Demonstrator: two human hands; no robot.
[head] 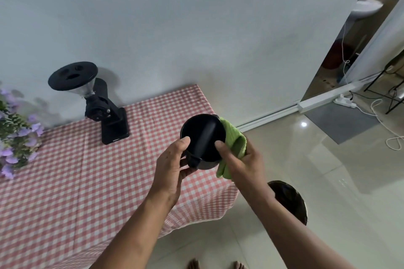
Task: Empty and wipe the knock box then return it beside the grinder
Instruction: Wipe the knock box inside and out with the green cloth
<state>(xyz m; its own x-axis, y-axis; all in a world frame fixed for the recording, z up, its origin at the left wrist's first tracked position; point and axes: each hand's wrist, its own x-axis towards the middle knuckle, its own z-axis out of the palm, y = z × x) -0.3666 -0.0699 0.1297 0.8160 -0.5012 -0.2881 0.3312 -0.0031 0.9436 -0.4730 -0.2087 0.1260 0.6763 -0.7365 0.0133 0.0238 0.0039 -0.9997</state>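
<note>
A round black knock box [202, 135] with a bar across its mouth is held in the air over the table's right edge. My left hand [172, 166] grips its near left side, thumb on the rim. My right hand [240, 159] presses a green cloth [232, 140] against the box's right outer wall. The black grinder [105, 111], with a clear hopper and black lid, stands at the back of the table by the wall, well left of the box.
The table wears a red-and-white checked cloth [76, 181]. Purple flowers [15, 133] fill its left edge. A dark bin [290, 201] stands on the tiled floor under my right forearm. At right, a doorway, a power strip [345, 102] and white cables.
</note>
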